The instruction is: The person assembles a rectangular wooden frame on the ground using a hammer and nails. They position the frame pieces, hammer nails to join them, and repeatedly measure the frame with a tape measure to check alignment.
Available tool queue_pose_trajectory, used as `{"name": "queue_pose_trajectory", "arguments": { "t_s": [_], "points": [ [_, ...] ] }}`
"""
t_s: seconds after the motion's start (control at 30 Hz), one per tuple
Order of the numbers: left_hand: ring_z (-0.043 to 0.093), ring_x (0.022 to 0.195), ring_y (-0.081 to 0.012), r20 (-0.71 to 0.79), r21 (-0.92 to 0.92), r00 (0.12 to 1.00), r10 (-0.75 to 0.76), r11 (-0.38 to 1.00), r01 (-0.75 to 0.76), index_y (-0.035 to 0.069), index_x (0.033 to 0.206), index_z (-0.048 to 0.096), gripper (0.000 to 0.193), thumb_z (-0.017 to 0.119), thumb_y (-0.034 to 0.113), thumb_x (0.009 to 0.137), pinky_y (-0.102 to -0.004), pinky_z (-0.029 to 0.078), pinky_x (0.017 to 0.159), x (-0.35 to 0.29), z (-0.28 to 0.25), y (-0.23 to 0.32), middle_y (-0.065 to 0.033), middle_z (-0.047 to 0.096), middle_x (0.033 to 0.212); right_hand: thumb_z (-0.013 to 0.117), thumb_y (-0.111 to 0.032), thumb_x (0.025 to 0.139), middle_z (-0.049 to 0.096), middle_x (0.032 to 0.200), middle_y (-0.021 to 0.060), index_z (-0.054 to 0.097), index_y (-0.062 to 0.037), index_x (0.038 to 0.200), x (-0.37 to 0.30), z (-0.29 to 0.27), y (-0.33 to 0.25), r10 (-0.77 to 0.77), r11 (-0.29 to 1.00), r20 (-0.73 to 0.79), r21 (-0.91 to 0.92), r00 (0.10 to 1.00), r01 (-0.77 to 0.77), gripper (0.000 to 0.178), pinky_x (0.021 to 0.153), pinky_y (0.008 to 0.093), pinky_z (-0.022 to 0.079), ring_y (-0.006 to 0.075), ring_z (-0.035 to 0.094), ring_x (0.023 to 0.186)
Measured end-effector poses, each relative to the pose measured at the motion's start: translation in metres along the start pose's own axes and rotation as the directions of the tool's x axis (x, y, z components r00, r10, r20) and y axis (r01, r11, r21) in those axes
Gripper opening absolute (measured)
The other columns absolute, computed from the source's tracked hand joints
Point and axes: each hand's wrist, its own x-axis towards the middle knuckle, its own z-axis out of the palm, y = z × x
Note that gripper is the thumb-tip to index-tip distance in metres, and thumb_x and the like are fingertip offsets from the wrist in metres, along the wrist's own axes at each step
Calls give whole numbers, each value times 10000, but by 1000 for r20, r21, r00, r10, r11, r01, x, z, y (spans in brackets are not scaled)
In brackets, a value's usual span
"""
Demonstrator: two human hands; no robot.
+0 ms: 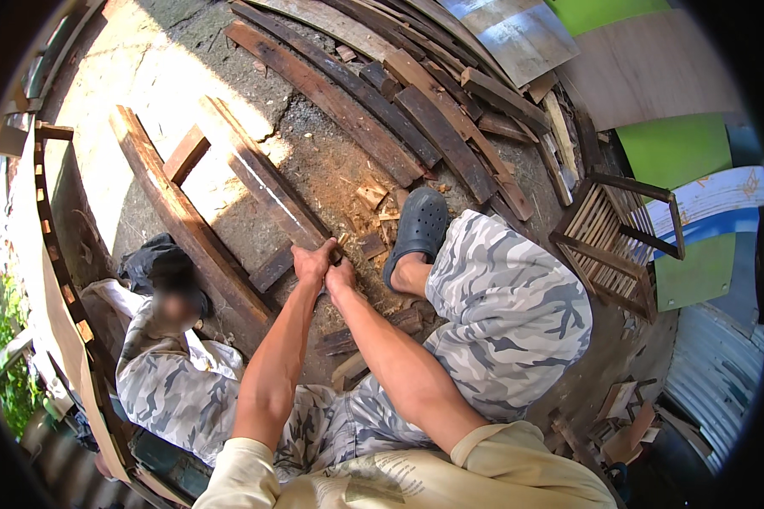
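My left hand is closed at the near end of a long wooden beam, its fingers curled down. Against it, slightly lower and to the right, my right hand is closed too. Whatever sits inside the two grips is hidden by the fingers. The beam lies on the ground, pointing away from me, with a pale streak along its upper face. A second long beam runs roughly parallel on the left, and a short crosspiece lies between them.
Wood chips are scattered beside my right foot in a dark clog. Old planks are heaped beyond it. A slatted wooden frame stands at right. Near my left leg lie a blurred dark item and white cloth.
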Motion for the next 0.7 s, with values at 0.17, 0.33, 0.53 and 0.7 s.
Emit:
{"name": "queue_pose_trajectory", "arguments": {
  "t_s": [0.17, 0.33, 0.53, 0.7],
  "points": [
    [642, 1066, -373, 33, 20, 999, 34, 999, -35, -96, 1228, 463, 914, 891, 442, 625, -414, 502, 927, 8, 2, -11, -278, 633, 1155, 669, -191, 854, 674, 1195, 180, 614, -36, 1253, -2, -7, -3, 34, 997, 7, -69, 999, -34, 431, 961, 392, 487, 312, 635, 1139],
    [658, 1024, -357, 43, 15, 998, 35, 999, -36, -87, 1201, 486, 871, 899, 418, 624, -411, 514, 898, 2, 3, -3, -263, 651, 1119, 663, -188, 851, 680, 1174, 186, 644, -36, 1208, -2, -10, -2, -35, 998, -17, -50, 999, 34, 388, 957, 399, 483, 313, 637, 1133],
    [683, 899, -261, 51, -81, 995, 81, 994, -77, -64, 1121, 581, 707, 892, 388, 674, -373, 543, 796, 13, 3, -18, -178, 689, 1002, 667, -183, 867, 694, 1135, 179, 657, -29, 1179, -3, -9, -3, 13, 996, 20, -86, 1000, -12, 349, 927, 400, 485, 309, 652, 1088],
    [628, 1109, -284, 251, -319, 968, 10, 945, 73, -139, 1239, 550, 766, 789, 445, 805, -382, 470, 976, 19, -28, -28, -236, 642, 1214, 680, -205, 896, 689, 1118, 198, 649, 6, 1154, 20, -5, 17, -4, 998, 63, -61, 998, 8, 335, 912, 405, 486, 331, 655, 1053]
  ]
}}
